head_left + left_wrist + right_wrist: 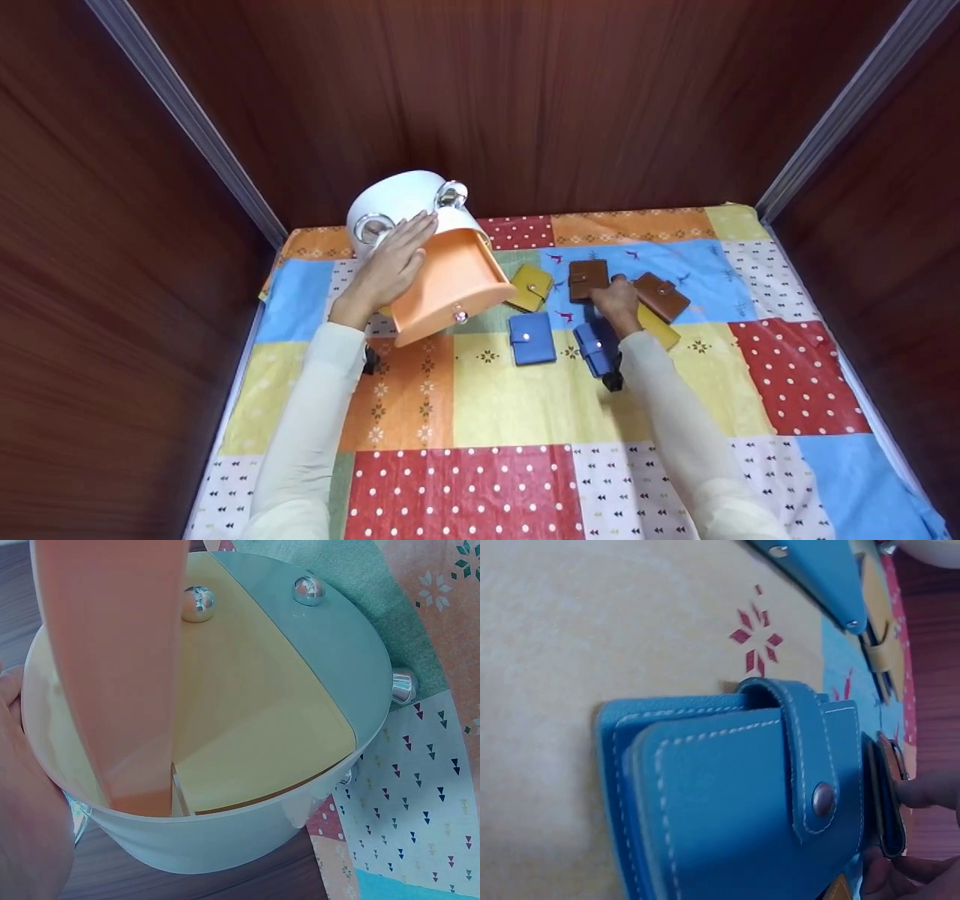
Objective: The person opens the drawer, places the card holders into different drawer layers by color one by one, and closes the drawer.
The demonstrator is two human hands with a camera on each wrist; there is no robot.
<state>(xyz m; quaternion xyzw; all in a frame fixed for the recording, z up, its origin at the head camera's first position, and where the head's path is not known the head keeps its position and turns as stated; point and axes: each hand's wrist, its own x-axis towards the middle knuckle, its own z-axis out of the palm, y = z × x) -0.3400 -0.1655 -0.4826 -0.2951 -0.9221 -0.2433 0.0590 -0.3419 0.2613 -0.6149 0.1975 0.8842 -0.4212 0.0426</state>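
A round white drawer box point(401, 196) with silver feet lies tipped on the cloth, one orange drawer point(454, 274) pulled out. My left hand point(390, 266) rests along its side with straight fingers, beside the drawer. The left wrist view shows the box's yellow panel point(255, 705) and green panel point(315, 637) with silver knobs. With thumb and fingers, my right hand point(619, 304) pinches the near edge of a brown snap wallet point(589, 279). Just below that hand lies a blue wallet point(742, 795) with a strap and snap, partly covered by the wrist in the head view.
A yellow wallet point(531, 288) and another blue wallet point(532, 339) lie between box and right hand. Right of the hand are another brown wallet point(661, 295) and a partly hidden yellow one point(657, 327). Dark wood panels point(525, 105) wall in the patchwork cloth point(517, 405).
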